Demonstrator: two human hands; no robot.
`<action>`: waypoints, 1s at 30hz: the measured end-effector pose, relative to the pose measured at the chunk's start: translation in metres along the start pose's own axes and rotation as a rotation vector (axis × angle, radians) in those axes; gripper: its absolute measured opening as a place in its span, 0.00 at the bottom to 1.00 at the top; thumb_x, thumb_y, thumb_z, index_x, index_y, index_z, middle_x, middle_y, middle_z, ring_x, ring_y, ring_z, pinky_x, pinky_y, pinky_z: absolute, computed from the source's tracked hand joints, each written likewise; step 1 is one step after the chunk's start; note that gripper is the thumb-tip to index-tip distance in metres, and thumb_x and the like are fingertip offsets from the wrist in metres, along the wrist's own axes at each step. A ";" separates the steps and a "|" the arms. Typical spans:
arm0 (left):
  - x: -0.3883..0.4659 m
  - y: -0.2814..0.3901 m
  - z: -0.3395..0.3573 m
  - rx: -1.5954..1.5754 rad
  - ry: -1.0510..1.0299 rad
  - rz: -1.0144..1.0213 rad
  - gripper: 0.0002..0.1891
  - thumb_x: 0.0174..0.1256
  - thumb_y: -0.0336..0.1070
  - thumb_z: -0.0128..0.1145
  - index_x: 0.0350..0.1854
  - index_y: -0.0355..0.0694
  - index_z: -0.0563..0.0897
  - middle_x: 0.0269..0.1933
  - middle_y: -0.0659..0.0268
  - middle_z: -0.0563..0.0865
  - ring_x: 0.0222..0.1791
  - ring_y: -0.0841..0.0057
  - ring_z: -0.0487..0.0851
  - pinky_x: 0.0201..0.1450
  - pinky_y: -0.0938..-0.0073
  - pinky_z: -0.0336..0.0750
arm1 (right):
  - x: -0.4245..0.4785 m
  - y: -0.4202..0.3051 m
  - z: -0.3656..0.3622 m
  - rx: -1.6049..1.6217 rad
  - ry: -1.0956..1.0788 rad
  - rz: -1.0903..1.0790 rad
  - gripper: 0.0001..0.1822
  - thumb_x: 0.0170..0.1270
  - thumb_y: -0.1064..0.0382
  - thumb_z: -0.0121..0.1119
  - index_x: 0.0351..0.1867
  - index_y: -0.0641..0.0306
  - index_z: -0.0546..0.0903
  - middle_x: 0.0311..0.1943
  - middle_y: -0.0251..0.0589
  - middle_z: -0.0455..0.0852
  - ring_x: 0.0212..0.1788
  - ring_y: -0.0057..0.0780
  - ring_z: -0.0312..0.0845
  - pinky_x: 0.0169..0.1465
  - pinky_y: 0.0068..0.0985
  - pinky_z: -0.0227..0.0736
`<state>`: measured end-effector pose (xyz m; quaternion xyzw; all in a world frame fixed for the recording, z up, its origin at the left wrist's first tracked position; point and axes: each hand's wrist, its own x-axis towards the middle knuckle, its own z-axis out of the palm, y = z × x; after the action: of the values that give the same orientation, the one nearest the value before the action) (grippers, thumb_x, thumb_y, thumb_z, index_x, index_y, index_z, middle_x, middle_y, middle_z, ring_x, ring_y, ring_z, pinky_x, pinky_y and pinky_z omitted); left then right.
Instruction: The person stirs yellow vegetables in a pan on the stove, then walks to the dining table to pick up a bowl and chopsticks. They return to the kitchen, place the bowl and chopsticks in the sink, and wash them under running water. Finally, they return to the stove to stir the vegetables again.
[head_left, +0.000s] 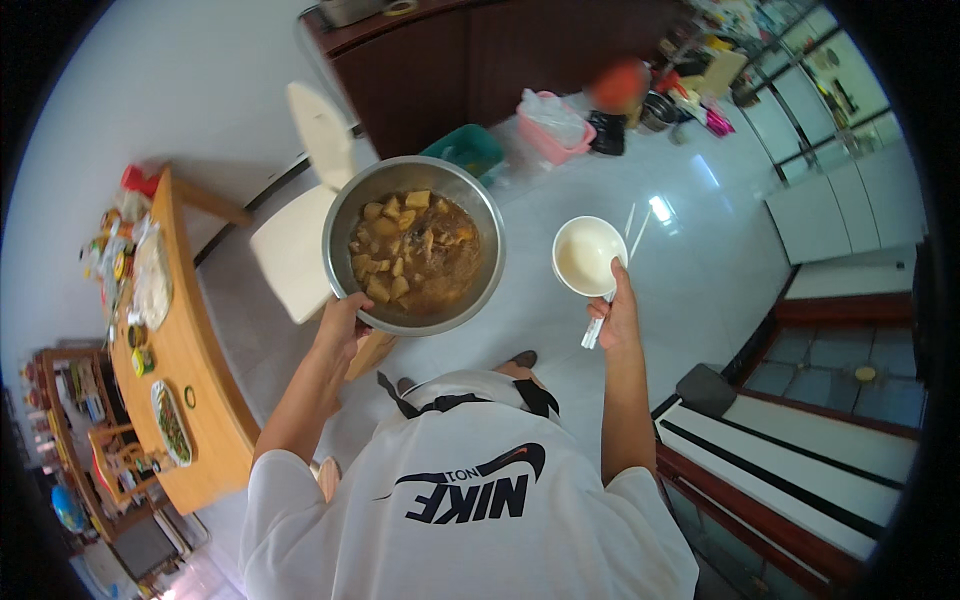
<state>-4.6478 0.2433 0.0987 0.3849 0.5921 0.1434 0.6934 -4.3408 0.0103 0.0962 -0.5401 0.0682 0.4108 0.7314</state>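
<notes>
My left hand (346, 324) grips the near-left rim of a large metal bowl (491, 255) that holds a brown stew (420, 251) with noodles and yellowish chunks that look like potato. To the right, my right hand (619, 307) holds a white bowl (589, 256) by its rim, thumb on the edge; it looks like more than one bowl, nested. White chopsticks (592, 332) lie in the same hand, passing under the bowl, with their thin ends showing beyond it. The two bowls are apart, both held above the tiled floor.
On the left stands a wooden table (217, 360) with a long dish of green food (172, 424), jars and bags. A cream chair (292, 251) is beyond the metal bowl. A teal basin (469, 150) and pink basket (551, 142) sit by the dark cabinet (420, 82). A doorway is at right.
</notes>
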 end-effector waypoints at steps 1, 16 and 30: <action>0.007 -0.005 0.023 -0.003 0.003 -0.002 0.03 0.55 0.31 0.53 0.28 0.41 0.73 0.23 0.69 0.73 0.19 0.80 0.71 0.19 0.78 0.66 | 0.004 -0.012 -0.017 -0.004 0.028 -0.002 0.20 0.63 0.45 0.58 0.45 0.59 0.73 0.27 0.28 0.74 0.13 0.10 0.52 0.17 0.12 0.48; 0.093 0.037 0.490 0.264 -0.375 0.010 0.11 0.51 0.31 0.57 0.37 0.37 0.75 0.24 0.65 0.78 0.17 0.77 0.74 0.16 0.79 0.68 | 0.110 -0.246 -0.292 0.132 0.303 -0.237 0.23 0.60 0.43 0.60 0.45 0.58 0.73 0.26 0.26 0.71 0.15 0.11 0.54 0.18 0.13 0.48; 0.130 0.104 0.971 0.590 -0.691 0.030 0.08 0.49 0.32 0.57 0.32 0.42 0.76 0.23 0.68 0.77 0.18 0.79 0.74 0.19 0.80 0.69 | 0.204 -0.433 -0.545 0.449 0.756 -0.348 0.22 0.59 0.45 0.61 0.45 0.58 0.74 0.25 0.28 0.73 0.13 0.12 0.55 0.15 0.12 0.52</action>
<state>-3.6833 0.0438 0.0818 0.5999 0.3356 -0.1583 0.7088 -3.7280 -0.3772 0.0810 -0.4838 0.3255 0.0319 0.8118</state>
